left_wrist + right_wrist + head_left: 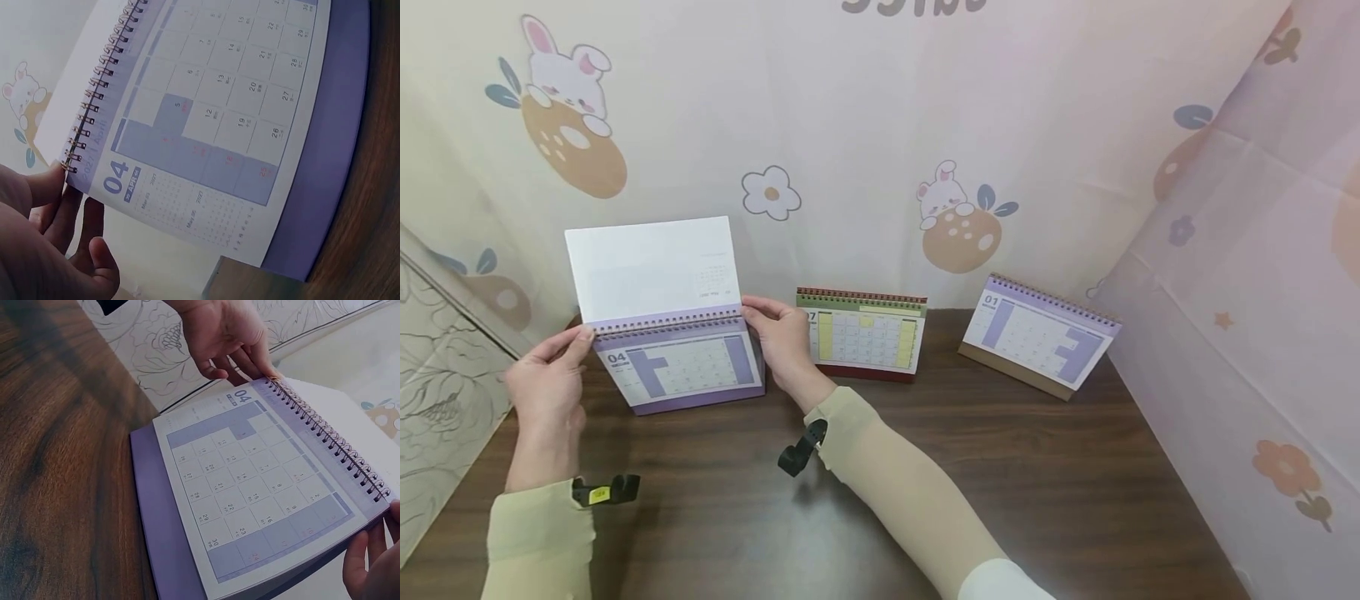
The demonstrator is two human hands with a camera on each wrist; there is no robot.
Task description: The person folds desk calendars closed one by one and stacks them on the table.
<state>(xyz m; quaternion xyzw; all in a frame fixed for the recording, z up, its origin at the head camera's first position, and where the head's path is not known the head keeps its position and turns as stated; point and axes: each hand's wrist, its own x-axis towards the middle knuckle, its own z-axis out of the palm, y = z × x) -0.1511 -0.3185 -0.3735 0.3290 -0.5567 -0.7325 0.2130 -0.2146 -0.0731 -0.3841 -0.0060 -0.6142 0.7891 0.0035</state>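
At the left of the table stands a purple desk calendar [692, 367], showing page 04, April 2027. Above its coil [94, 94] a white page [655, 267] stands up, its back facing me. My left hand [550, 375] pinches the coil's left end, with the thumb in front and fingers behind in the left wrist view. At the other end my right hand [786, 346] grips the upper right corner. In the right wrist view, that hand [378, 569] is partly cut off by the frame edge.
Right of my right hand stands a red-based calendar [868, 342] showing 07, partly hidden by that hand. Farther right, a brown-based calendar [1037, 333] showing 01 is turned at an angle. A printed curtain [850, 100] hangs behind the dark wooden table [1037, 483].
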